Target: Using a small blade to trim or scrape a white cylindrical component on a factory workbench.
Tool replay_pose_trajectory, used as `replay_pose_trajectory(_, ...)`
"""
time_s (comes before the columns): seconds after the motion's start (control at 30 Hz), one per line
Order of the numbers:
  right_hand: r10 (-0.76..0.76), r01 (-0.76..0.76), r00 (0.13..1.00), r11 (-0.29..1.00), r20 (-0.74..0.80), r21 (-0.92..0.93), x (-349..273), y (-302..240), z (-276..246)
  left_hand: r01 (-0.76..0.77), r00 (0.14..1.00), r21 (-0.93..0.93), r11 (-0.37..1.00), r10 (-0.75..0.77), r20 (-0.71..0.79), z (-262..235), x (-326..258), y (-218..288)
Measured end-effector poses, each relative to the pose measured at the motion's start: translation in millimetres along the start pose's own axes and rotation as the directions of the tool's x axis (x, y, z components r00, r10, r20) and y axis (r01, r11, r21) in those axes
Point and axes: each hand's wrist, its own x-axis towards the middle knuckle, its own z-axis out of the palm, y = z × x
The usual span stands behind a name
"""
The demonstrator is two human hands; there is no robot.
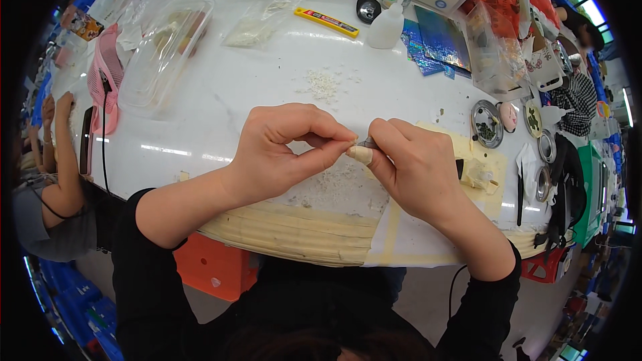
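Over the middle of the white table (221,87), my two hands meet at the fingertips. My left hand (281,147) is closed in a pinch of thumb and forefinger; what sits between them is too small to name. My right hand (421,164) is closed on a small grey metal piece (367,142), mostly hidden by the fingers, its tip close to the left fingertips. Beige tape (360,154) wraps the right thumb. Beyond my hands lies a little pile of white bits (322,85); more white crumbs (328,188) are scattered below them.
Farther off lie a yellow utility knife (326,22), a car key (367,8) and a white squeeze bottle (386,28). Round metal dishes (487,124) stand at right, a clear plastic box (170,53) at left. Another person's arm (63,154) rests at the far left.
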Motion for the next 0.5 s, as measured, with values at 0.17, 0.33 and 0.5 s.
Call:
replay_pose_trajectory(0.17,0.040,-0.039,0.999,0.999,-0.004,0.008,-0.8,3.0,1.1,0.386,0.917,-0.379,0.841,-0.394,0.060,0.1,3.3,4.1)
replay_pose_trajectory(0.33,0.056,-0.051,0.998,0.992,-0.036,0.114,0.9,2.7,-1.4,0.460,0.880,-0.421,0.782,-0.466,0.095,-3.5,6.1,3.2)
replay_pose_trajectory(0.5,0.056,-0.020,0.990,0.963,-0.128,0.267,-0.2,6.3,3.5,0.479,0.867,-0.421,0.771,-0.492,0.085,-3.2,7.1,2.5)
